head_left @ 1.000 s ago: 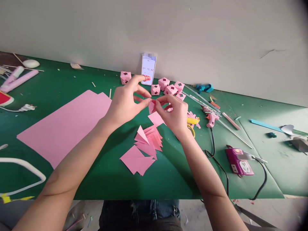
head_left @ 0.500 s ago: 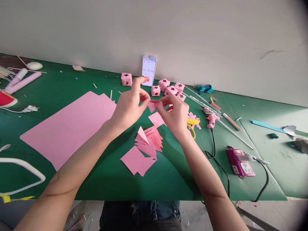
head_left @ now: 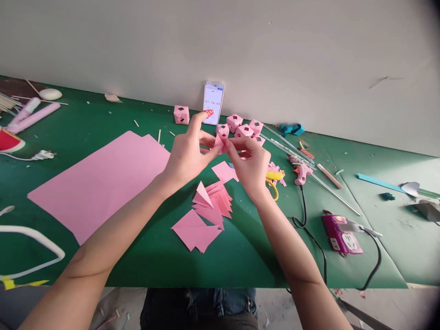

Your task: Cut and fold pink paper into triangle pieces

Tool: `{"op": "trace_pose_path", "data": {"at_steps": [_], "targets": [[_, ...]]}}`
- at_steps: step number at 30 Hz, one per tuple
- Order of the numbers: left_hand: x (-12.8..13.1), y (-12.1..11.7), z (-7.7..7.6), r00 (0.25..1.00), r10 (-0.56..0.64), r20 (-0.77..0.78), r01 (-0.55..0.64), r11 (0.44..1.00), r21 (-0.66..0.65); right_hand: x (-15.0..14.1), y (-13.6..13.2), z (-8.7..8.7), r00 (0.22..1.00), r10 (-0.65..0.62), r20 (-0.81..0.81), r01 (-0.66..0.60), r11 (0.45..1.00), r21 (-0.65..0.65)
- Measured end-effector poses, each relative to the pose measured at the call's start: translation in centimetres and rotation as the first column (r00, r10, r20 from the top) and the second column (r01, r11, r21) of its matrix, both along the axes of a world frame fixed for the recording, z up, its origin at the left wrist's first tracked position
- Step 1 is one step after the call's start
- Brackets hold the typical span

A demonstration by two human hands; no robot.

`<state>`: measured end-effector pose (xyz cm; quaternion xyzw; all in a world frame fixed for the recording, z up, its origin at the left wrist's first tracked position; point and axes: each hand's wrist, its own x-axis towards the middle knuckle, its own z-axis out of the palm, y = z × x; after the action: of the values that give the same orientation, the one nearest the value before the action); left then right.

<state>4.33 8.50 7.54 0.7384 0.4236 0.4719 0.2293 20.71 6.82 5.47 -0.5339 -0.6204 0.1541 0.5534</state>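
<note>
Between my fingertips, above the table, is a small folded piece of pink paper (head_left: 220,141). My left hand (head_left: 188,153) pinches its left side, with the index finger raised and something red and patterned around that fingertip. From the right, my right hand (head_left: 250,160) pinches the paper's other edge between thumb and fingers. Below my hands lie a loose pile of cut and folded pink papers (head_left: 215,204) and a flat pink square (head_left: 223,171). Several folded pink paper cubes (head_left: 234,123) with dark diamond openings sit just behind my hands, and one more cube (head_left: 181,114) stands to the left.
A phone (head_left: 213,101) showing a timer leans against the wall. Large pink sheets (head_left: 99,178) lie on the left. On the right are yellow-handled scissors (head_left: 275,175), a pink glue gun (head_left: 302,174), clear glue sticks (head_left: 337,195) and a purple power adapter (head_left: 343,236) with cords.
The folded paper has moved slightly up and turned between my fingers. My left fingers have shifted right, closer to my right hand, which has hardly moved.
</note>
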Motion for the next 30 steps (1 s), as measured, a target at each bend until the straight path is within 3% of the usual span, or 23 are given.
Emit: {"op": "trace_pose_path", "data": {"at_steps": [6, 9, 16, 19, 22, 26, 30], "targets": [[-0.6, 0.4, -0.4, 0.987, 0.118, -0.113, -0.108, 0.99, 0.089, -0.2, -0.2, -0.1, 0.995, 0.064, 0.074, -0.057, 0.994, -0.088], [-0.8, 0.5, -0.3, 0.979, 0.084, -0.185, -0.068, 0.993, 0.093, -0.1, 0.0, -0.2, 0.987, 0.12, 0.109, -0.109, 0.989, -0.103], [-1.2, 0.6, 0.0, 0.991, 0.057, -0.123, -0.053, 0.998, 0.037, 0.1, 0.0, -0.1, 0.992, 0.085, 0.094, -0.067, 0.982, -0.176], [-1.2, 0.6, -0.1, 0.972, 0.062, -0.226, -0.044, 0.996, 0.081, 0.0, -0.2, 0.0, 0.957, 0.114, 0.268, -0.087, 0.99, -0.11], [-0.9, 0.6, -0.5, 0.933, 0.009, -0.361, 0.046, 0.989, 0.144, 0.0, -0.3, 0.1, 0.902, 0.061, 0.428, -0.069, 0.998, 0.003], [-0.6, 0.2, -0.8, 0.907, -0.05, -0.418, 0.137, 0.974, 0.18, 0.4, -0.1, 0.1, 0.887, 0.002, 0.461, -0.038, 0.997, 0.07], [-0.6, 0.1, -0.9, 0.92, -0.019, -0.39, 0.103, 0.975, 0.196, 0.6, 0.1, -0.2, 0.894, 0.01, 0.449, -0.07, 0.991, 0.117]]}}
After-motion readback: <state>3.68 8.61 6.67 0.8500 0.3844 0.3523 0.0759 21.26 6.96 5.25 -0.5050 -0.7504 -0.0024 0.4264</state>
